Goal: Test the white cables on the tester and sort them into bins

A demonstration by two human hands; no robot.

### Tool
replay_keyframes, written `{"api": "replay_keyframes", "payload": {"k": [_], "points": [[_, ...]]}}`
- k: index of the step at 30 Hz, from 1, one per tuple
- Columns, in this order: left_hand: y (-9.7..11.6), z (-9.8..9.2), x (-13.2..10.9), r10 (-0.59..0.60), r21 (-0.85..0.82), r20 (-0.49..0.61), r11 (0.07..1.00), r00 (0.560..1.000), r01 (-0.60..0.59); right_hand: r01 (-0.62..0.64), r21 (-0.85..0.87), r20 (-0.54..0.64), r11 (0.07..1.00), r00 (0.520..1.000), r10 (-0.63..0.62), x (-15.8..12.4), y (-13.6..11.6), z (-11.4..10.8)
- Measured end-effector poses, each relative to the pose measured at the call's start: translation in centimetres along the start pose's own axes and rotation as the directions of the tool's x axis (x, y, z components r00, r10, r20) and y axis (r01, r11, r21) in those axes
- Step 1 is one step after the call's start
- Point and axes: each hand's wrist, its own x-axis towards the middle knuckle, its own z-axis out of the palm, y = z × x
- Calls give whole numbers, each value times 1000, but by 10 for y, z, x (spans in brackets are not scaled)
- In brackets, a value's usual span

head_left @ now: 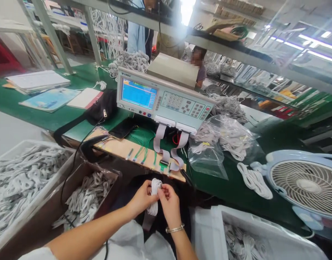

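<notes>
**Two hands at work on one white cord bundle**

The green table (236, 186) is the biggest thing here. A big white bin (46, 142) at the left is full of looped cords (22, 187). A second white bin (209, 224) at the right has cords too. A brown box (53, 207) of cords stands next to the left bin. On the table sit a machine (166, 95) with a blue screen (137, 94) and, far to the right, a fan (309, 186). A wooden strip (122, 153) lies along the table's front edge, and flat grey ribbons (159, 137) run down to it from the machine.

Next come the hands. The left hand (142, 198) pinches a cord bundle (156, 185), its thumb across the front. The right hand (170, 203) has its fingers curled in at the bundle's right side; I cannot tell what they pinch, if anything. The bundle is up in the air, near the wooden strip but apart from it.

The step now looks like working on the bundle with both hands. I think the next move calls for a snug left pinch, so no loops slip, and small, careful moves from the right hand.
</notes>
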Motion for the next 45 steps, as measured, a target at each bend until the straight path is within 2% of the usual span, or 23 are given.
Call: {"api": "replay_keyframes", "payload": {"k": [3, 6, 8, 11, 14, 16, 20, 23, 26, 28, 30, 33, 35, 38, 41, 45], "points": [[2, 4, -4, 110, 135, -8, 985, 994, -108, -17, 21, -33, 1000, 999, 18, -4, 6, 9], [4, 7, -7, 169, 250, -3, 954, 986, -163, 1, 45, -62, 999, 998, 2, -9, 8, 13], [5, 9, -10, 173, 295, 4, 941, 985, -166, 54, 26, -98, 998, 994, -51, -13, 7, 11], [7, 15, -14, 106, 219, 19, 970, 994, -107, 155, -42, -135, 987, 978, -159, -18, -1, 3], [15, 22, -20, 105, 185, 26, 977, 994, -108, 174, 13, -108, 985, 979, -172, -18, -9, -4], [22, 25, -22, 172, 276, -7, 947, 985, -163, 139, 128, -88, 982, 988, -128, -17, -12, -8], [33, 24, -23, 302, 537, 13, 802, 953, -261, -5, 256, 18, 967, 1000, 1, -17, -13, -13], [36, 20, -21, 344, 586, 95, 739, 934, -332, -15, 218, 95, 976, 995, -6, -18, -14, -17], [34, 19, -18, 326, 532, 110, 779, 939, -333, 81, 89, 118, 993, 989, -91, -18, -16, -20], [28, 20, -14, 284, 449, 31, 853, 958, -267, 130, 29, 97, 991, 986, -132, -17, -18, -20], [21, 23, -7, 208, 307, -77, 935, 975, -175, 148, 23, 26, 989, 989, -148, -15, -18, -19], [12, 25, 6, 93, 101, -183, 992, 979, -76, 102, 128, -103, 986, 991, -90, -10, -15, -17], [12, 24, 12, 31, 64, -174, 998, 984, -20, 8, 268, -93, 963, 996, 17, -4, -14, -18], [21, 18, 16, -24, 106, -103, 994, 994, 35, -132, 393, 30, 910, 991, 131, 7, -14, -20], [35, 12, 14, -51, 81, -32, 995, 998, 54, -134, 381, 71, 915, 991, 116, 14, -19, -20], [48, 6, 10, -123, -85, -5, 989, 992, 122, -105, 366, 63, 925, 994, 88, 17, -19, -16]]}}
